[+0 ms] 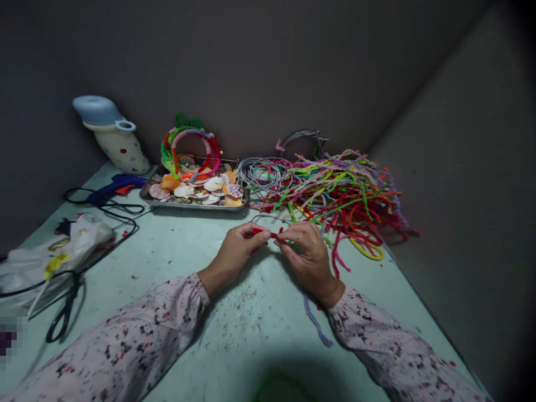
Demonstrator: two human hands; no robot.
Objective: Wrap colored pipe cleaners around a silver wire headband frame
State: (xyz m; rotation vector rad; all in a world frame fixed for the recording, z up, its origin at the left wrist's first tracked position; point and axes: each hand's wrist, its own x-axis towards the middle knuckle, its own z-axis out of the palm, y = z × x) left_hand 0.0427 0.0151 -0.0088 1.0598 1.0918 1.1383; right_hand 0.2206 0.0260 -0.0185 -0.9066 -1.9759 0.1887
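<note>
red — pipe cleaner (263, 230) | pale pink, dark floral — sleeves (125, 335) | mint green — workbench (251, 318)

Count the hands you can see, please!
2. The left hand and the right hand are side by side above the pale green table, pinching a red pipe cleaner between them. No other hands show.

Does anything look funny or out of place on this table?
One purple pipe cleaner lies alone below the right hand, away from the big colorful pile. Tiny scraps also speckle the tabletop.
</note>
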